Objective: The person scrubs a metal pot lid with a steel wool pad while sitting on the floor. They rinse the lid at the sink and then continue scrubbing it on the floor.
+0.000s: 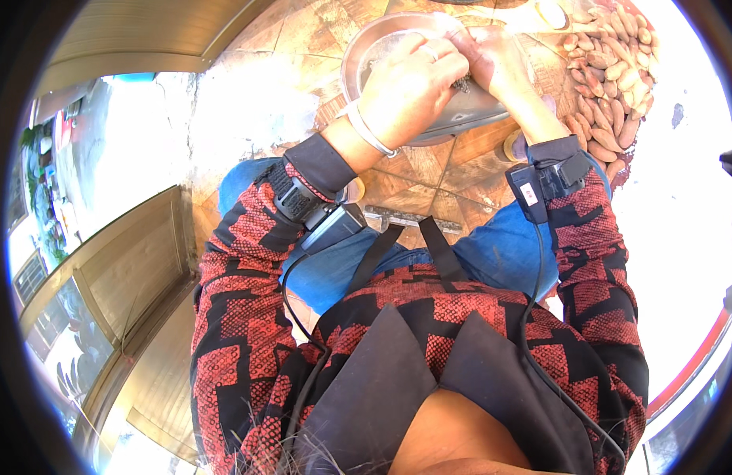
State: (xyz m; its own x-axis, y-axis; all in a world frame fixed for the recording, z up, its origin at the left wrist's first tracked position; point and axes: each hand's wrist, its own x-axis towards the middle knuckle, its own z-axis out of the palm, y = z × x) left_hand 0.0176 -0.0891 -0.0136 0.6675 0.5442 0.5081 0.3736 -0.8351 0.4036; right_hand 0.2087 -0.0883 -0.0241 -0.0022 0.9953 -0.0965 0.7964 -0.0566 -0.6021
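Observation:
My two hands meet over a wide metal basin (478, 119) on the floor ahead of me. My left hand (409, 87), with a ring and a pale bangle, has its fingers curled down. Between the hands shows a small dark, rough clump (462, 85), mostly covered by the left fingers. My right hand (497, 62) is closed close beside it, its fingertips against the left hand; what it grips is hidden. The inside of the basin is largely hidden by my hands and washed out by glare.
A heap of reddish-brown tubers (608, 87) lies to the right of the basin. Between my knees, a flat grey bar (413, 219) rests on the patterned tile floor (429, 170). Panelled doors (132, 261) stand at my left. A pale dish (550, 14) sits at the far edge.

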